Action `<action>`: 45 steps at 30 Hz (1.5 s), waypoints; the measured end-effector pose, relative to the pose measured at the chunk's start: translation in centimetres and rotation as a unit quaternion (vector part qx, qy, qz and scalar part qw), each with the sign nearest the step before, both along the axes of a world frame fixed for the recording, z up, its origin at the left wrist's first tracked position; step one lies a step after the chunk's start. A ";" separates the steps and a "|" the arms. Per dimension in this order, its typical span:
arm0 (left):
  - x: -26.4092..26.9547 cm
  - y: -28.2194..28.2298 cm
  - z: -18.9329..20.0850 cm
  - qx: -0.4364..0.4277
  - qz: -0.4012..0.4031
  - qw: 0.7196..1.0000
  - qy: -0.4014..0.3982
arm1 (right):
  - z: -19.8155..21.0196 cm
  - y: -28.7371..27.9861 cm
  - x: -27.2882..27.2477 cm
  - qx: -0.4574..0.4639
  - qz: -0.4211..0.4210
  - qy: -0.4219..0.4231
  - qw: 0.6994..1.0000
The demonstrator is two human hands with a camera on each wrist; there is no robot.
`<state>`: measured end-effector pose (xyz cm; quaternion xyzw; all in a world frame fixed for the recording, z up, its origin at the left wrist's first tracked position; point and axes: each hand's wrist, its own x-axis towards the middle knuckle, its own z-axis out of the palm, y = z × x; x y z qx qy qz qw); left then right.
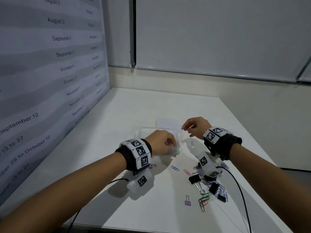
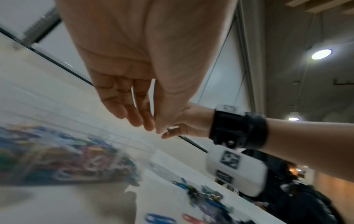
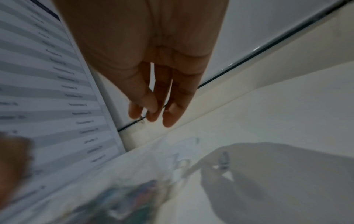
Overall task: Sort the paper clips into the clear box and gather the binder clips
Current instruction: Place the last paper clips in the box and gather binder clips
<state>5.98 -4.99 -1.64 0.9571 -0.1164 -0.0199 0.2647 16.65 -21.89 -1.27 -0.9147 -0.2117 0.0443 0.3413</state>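
Observation:
The clear box (image 1: 148, 129) stands mid-table with several coloured paper clips inside; its wall (image 2: 134, 145) shows in the left wrist view. My left hand (image 1: 171, 145) hovers over the box, its fingers (image 2: 134, 115) fairly straight with the thumb beside them and nothing visible between. My right hand (image 1: 185, 129) hangs just right of the box, fingers (image 3: 170, 115) loosely curled and empty. Loose on the table lie a blue paper clip (image 1: 175, 168), a red one (image 1: 187, 172), green ones (image 1: 204, 199), a black binder clip (image 1: 194, 179) and a purple binder clip (image 1: 188, 202).
A white lid (image 1: 168, 123) lies behind the box. A pile of mixed clips (image 1: 217, 190) sits under my right wrist. A pale clip (image 1: 192, 143) lies between my hands. A calendar wall (image 1: 50, 73) borders the table on the left. Wrist cables (image 1: 239, 187) trail toward the front edge.

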 end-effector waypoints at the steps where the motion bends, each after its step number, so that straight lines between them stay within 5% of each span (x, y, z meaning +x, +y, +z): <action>1: -0.3 -0.7 -0.3 0.001 -0.029 1.000 0.010 | -0.2 -0.7 0.2 -0.033 -0.014 -0.012 0.999; 6: -1.3 -3.0 -2.5 0.112 -0.129 0.984 0.045 | -1.4 -3.1 0.2 -0.258 0.009 0.000 0.966; 10: -1.4 -3.4 -2.9 0.186 -0.162 0.969 0.029 | -1.5 -4.2 -0.2 -0.325 0.067 0.034 0.943; 24: -0.4 -4.5 -3.2 0.157 -0.129 0.978 0.052 | -2.0 -9.3 -2.2 -0.245 0.082 0.067 0.964; 30: -0.2 -5.5 -3.2 0.157 -0.124 0.979 0.047 | -2.1 -8.5 -2.6 -0.288 0.051 0.071 0.954; 45: 0.5 -7.9 -3.1 0.157 -0.088 0.981 0.070 | -2.4 -6.4 -5.2 -0.220 0.079 0.153 0.960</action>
